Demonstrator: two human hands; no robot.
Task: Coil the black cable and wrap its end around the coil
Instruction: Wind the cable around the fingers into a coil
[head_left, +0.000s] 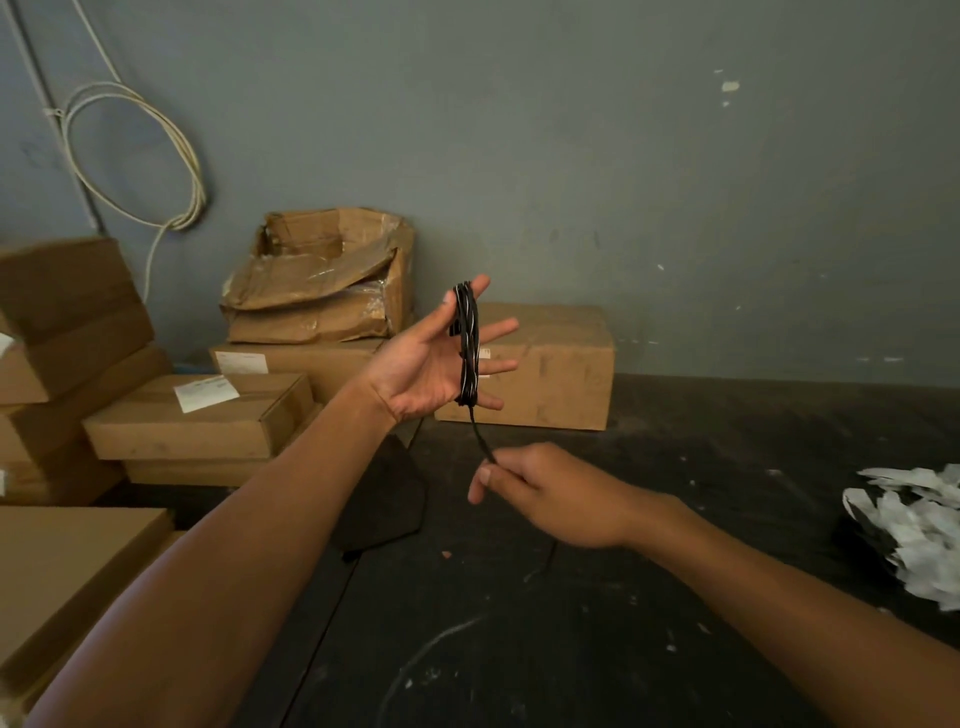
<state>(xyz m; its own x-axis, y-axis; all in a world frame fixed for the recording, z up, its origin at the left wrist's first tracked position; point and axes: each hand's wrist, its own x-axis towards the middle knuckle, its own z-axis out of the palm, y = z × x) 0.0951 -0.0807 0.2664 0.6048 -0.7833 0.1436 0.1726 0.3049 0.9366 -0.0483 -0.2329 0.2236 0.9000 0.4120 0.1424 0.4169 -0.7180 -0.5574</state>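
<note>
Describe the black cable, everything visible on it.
The black cable is thin, with a pale stripe or sheen along its strands. Most of it is wound in several tight loops around the spread fingers of the raised left hand, palm toward the camera, so the coil stands roughly upright in the air. One strand drops from the coil's bottom to the right hand, pinched between thumb and fingers. A blurred dark strand below that hand may be its tail; no plug is visible.
</note>
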